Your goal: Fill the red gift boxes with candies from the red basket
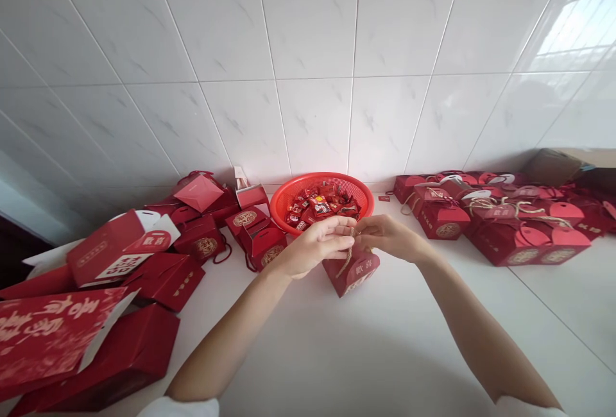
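Note:
My left hand [312,247] and my right hand [389,237] meet above a small red gift box [351,274], with their fingertips pinching a length of jute twine [350,253]. The twine hangs from my fingers down across the box's top, which is partly hidden behind my hands. Gold lettering marks the box's side. Just beyond my hands stands a round red plastic basket [321,202] filled with red-wrapped sweets [320,205]. My left hand's fingers almost overlap its front rim.
Assembled red gift boxes with twine handles [505,228] crowd the right, and others [199,237] sit left of the basket. Large flat red cartons [52,340] lie at lower left. A white tiled wall [308,70] rises behind the white surface [385,353]. A brown carton [551,167] stands far right.

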